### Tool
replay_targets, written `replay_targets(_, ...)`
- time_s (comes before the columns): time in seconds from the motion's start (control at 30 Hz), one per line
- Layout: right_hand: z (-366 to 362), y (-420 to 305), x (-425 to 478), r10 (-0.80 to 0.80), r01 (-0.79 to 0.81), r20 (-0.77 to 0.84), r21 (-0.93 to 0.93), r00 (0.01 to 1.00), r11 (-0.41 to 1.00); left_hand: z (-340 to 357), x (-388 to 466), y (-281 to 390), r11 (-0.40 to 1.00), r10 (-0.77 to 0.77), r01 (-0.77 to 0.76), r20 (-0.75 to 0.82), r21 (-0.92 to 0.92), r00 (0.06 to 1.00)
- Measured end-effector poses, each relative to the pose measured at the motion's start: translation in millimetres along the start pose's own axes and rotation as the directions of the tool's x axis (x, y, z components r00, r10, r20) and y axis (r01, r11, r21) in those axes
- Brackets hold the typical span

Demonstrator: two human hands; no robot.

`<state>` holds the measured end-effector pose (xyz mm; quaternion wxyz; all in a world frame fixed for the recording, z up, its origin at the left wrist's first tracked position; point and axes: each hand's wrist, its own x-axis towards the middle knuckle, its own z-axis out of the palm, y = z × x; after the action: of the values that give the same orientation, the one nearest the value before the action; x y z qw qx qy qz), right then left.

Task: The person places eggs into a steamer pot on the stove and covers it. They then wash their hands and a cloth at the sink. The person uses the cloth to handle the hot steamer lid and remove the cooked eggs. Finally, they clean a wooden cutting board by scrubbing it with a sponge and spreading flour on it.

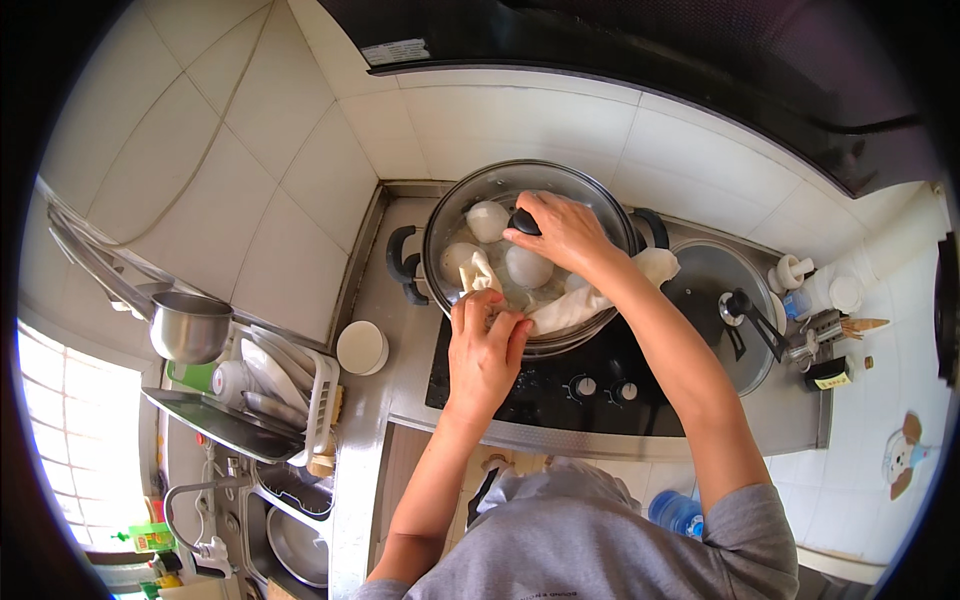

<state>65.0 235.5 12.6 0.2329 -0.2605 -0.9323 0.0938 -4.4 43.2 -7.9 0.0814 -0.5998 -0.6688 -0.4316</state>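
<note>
A steamer pot (437, 291) with a glass lid (592, 184) stands on the stove. Several round white buns (529, 266) show through the glass. My right hand (564, 231) grips the lid's black knob (524, 221) from above. A cream cloth (574, 309) lies along the front rim of the lid, with one end sticking out at the right (657, 266) and a folded end at the left. My left hand (484, 349) pinches the cloth at the front edge of the pot; its fingertips are partly hidden.
A wide pan with a glass lid (694, 289) sits to the right. The black hob (517, 382) has two knobs. A white cup (362, 348) stands left, beside a dish rack (319, 397) and sink (259, 555). A saucepan (191, 326) hangs left; the range hood (600, 52) overhangs.
</note>
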Motion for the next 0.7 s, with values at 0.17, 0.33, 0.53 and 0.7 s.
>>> replay_targets(0.17, -48.0, 6.4, -24.5, 0.166, -0.161, -0.017, 0.176, 0.986, 0.971, -2.7, -8.3, -1.9, 1.0, -0.005, 0.005, 0.001, 0.02, 1.0)
replay_targets(0.33, -70.4, 58.3, -107.8, 0.706, -0.712, -0.102, -0.06, 0.701, 0.699, -4.2, -9.0, -0.1, 0.998, 0.05, -0.049, 0.042, -0.033, 0.998)
replay_targets(0.53, -47.1, 60.7, -128.5, 0.727, -0.637, 0.067, 0.541, 0.683, 0.549, -10.1, -10.8, 0.6, 0.995, 0.072, -0.066, 0.077, -0.07, 0.994)
replay_targets(0.7, -44.8, 46.3, -147.3, 0.753, -0.565, -0.125, 0.585, 0.645, 0.581, -8.3, -12.1, 4.0, 0.997, 0.038, -0.033, 0.075, -0.067, 0.996)
